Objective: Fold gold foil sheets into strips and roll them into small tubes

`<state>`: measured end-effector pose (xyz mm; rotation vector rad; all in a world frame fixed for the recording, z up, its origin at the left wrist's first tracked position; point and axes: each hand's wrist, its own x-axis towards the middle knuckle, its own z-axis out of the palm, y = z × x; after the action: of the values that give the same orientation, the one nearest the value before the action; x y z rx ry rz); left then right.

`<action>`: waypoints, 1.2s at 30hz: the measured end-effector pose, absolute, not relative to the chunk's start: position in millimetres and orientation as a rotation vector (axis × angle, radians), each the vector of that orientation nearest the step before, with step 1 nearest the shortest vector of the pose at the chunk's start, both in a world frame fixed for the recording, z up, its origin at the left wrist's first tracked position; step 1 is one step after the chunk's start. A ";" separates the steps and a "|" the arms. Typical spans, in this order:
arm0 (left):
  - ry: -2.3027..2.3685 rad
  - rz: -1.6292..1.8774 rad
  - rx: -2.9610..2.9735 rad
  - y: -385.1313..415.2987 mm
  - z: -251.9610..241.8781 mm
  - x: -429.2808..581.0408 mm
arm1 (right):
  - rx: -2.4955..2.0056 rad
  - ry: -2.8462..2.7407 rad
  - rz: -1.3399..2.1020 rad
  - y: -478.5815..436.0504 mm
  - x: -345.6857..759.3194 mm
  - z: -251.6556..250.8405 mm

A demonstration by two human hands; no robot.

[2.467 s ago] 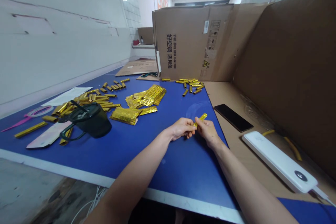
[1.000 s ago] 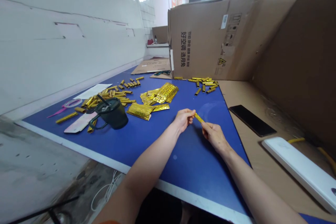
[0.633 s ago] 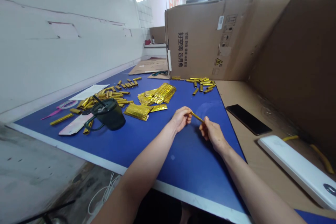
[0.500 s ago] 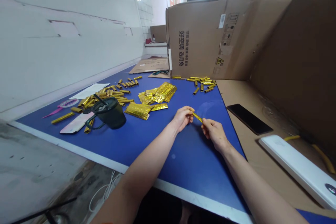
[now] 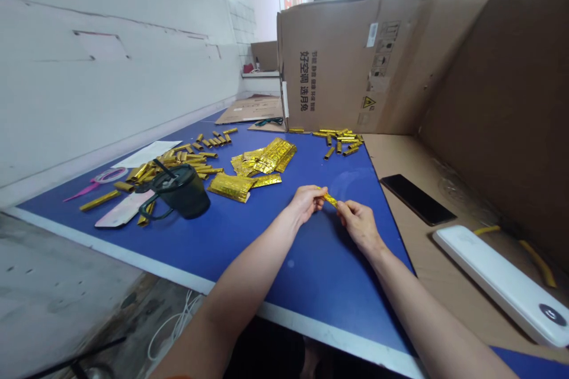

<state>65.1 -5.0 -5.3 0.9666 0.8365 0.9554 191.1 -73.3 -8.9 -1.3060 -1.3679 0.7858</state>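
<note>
My left hand (image 5: pixel 306 203) and my right hand (image 5: pixel 358 223) each pinch one end of a small gold foil strip (image 5: pixel 329 199), held just above the blue table (image 5: pixel 249 237). Both hands have their fingers closed on it. Flat gold foil sheets (image 5: pixel 262 161) lie in a loose heap further back. Rolled gold tubes (image 5: pixel 186 157) are scattered to the left, and another cluster of gold tubes (image 5: pixel 340 141) lies near the far cardboard box.
A dark cup with a lid and handle (image 5: pixel 180 192) stands left of the hands. Pink scissors (image 5: pixel 95 180) and a white sheet lie at the far left. A black phone (image 5: pixel 418 198) and a white power bank (image 5: pixel 502 284) rest on cardboard at right. Cardboard walls (image 5: pixel 498 100) close off the back and right.
The gold strip, first tilted up to the right, now runs between both hands. The hands moved slightly apart, then back together. The camera view shifted leftward.
</note>
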 end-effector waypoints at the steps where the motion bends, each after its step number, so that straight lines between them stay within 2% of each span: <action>1: 0.836 0.950 0.979 -3.6 -5.6 63.3 | -1.304 -1.366 0.780 -72.9 191.5 -9.4; 7: 0.775 0.826 1.144 -4.5 -5.4 57.3 | -1.316 -1.184 0.749 -64.8 204.7 -14.7; 13: 0.665 0.516 1.466 -20.9 -3.3 68.5 | -1.275 -0.899 0.780 -59.4 217.0 -12.7; 21: 0.901 0.821 1.520 -27.4 -5.4 85.2 | -1.290 -0.956 0.839 -60.5 214.8 -8.5; 36: 0.804 0.707 1.429 -28.7 -3.2 84.5 | -1.219 -1.089 0.983 -63.4 209.0 -8.3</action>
<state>84.5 -28.7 -3.2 1.4287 0.8037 0.7067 209.0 -63.4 -8.3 -1.2190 -1.0894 0.9834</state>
